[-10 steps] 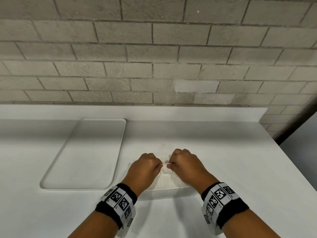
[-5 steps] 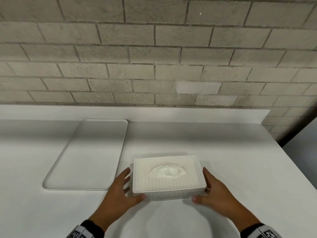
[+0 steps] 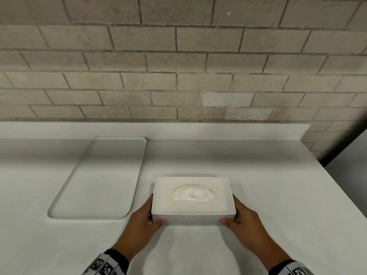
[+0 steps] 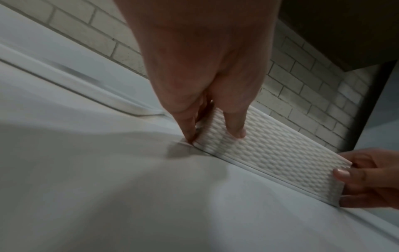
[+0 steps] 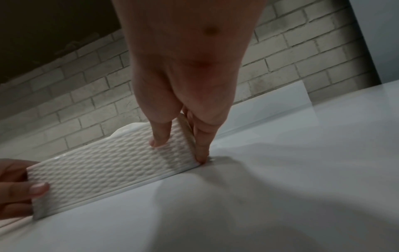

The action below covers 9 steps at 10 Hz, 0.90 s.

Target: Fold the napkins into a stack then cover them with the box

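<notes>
Both hands flank box (image 3: pixel 193 203): left hand (image 3: pixel 139 225), right hand (image 3: pixel 247 223) grip ends.

A plain utility or kitchen-like room: white counter (image 3: pixel 258 195) with upstand against a bare grey brick wall (image 3: pixel 178 56).

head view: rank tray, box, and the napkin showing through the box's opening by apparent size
1. tray, largest, though it lies farther back
2. box
3. napkin, only the part seen in the oval opening
</notes>
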Motion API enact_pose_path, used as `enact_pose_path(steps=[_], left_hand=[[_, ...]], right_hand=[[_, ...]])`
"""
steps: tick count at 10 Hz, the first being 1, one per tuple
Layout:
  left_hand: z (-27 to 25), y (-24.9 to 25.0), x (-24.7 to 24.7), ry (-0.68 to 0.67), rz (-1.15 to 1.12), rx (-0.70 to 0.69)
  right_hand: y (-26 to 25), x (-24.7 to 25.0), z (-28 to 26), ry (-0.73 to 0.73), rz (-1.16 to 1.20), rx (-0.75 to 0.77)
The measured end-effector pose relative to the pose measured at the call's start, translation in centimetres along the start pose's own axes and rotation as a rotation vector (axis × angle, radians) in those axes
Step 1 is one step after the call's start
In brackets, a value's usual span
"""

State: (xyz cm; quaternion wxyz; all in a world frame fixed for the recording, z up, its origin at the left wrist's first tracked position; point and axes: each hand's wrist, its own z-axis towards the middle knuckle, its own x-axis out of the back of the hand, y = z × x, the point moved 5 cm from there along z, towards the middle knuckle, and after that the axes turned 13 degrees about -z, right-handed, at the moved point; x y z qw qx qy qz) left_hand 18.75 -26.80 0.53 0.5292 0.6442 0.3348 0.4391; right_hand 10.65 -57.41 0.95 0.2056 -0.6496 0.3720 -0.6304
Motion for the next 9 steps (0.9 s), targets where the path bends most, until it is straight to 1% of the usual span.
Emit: enact_pose_path(steps=[1, 3, 4, 7, 8, 9], left_hand=[[2.6, -0.3, 0.4, -0.012, 0.093, -0.001], [7.9, -0.9, 1.2, -0.039, 0.081, 0.01], [9.3, -0.8, 1.3, -0.048, 0.077, 0.012], [9.7, -1.4, 1.2, -0.048, 0.071, 0.057], [9.7, -2.0, 1.4, -0.026, 0.091, 0.121], [7.2, -2.7, 3.4, 0.086, 0.224, 0.152]], right_hand=[[-0.3, 0.3, 2.6, -0.007, -0.031, 0.005], [-0.5, 0.9, 7.8, 0.02, -0.06, 0.009], [-0.5, 1.0, 9.3, 0.027, -0.081, 0.019], [-0.2, 0.9, 9.6, 0.016, -0.105, -0.007], [0.3, 1.0, 9.0, -0.023, -0.08, -0.058], [2.0, 1.9, 6.1, -0.007, -0.019, -0.157]])
